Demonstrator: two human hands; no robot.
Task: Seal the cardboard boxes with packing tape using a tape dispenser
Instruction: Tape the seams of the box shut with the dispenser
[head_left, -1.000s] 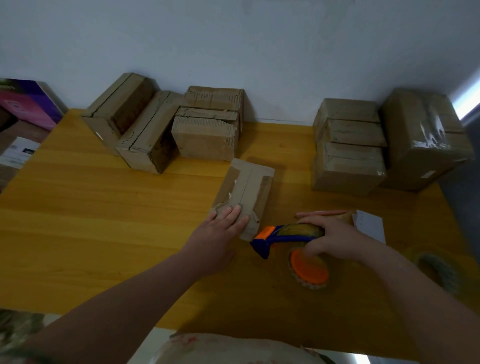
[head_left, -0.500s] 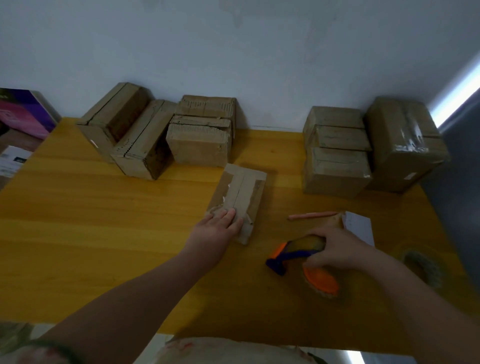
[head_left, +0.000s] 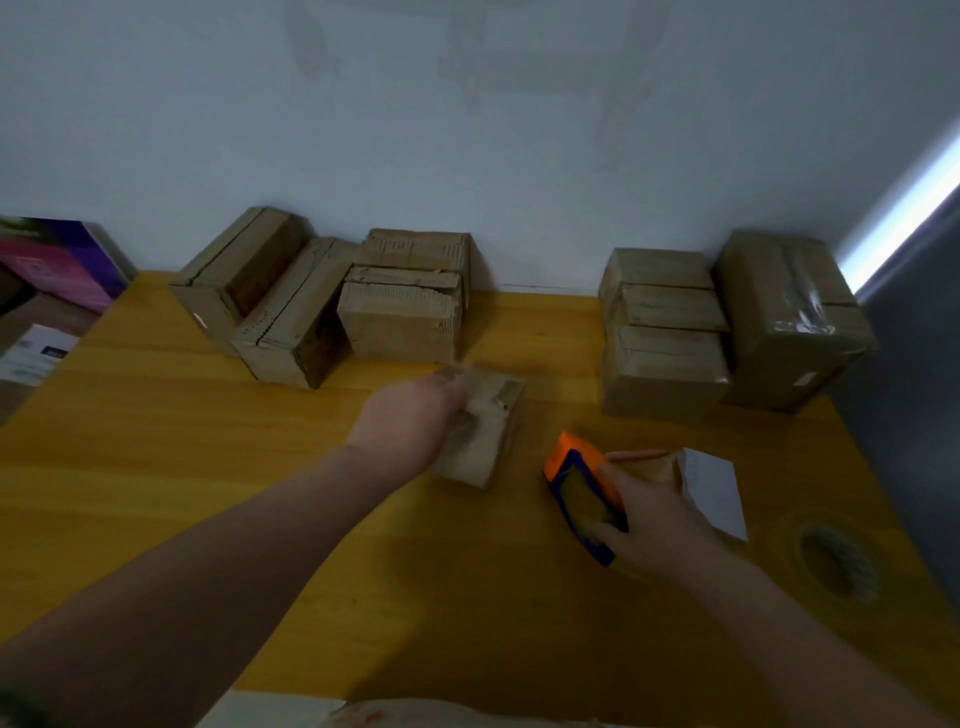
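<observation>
A small cardboard box (head_left: 491, 431) lies in the middle of the yellow table (head_left: 156, 441). My left hand (head_left: 410, 421) grips its left side, fingers curled over the top. To the right, my right hand (head_left: 654, 514) holds the blue and orange tape dispenser (head_left: 582, 488) just above the table, with its orange end pointing toward the box. The dispenser is apart from the box.
Three cardboard boxes (head_left: 291, 312) stand at the back left, and several taped boxes (head_left: 670, 332) at the back right. A white card (head_left: 714, 488) and a pencil (head_left: 636, 455) lie beside my right hand. A tape roll (head_left: 836, 564) lies near the right edge.
My left hand has moved further onto the small box and now grips its side. My right hand has turned the dispenser so its orange end points toward the box.
</observation>
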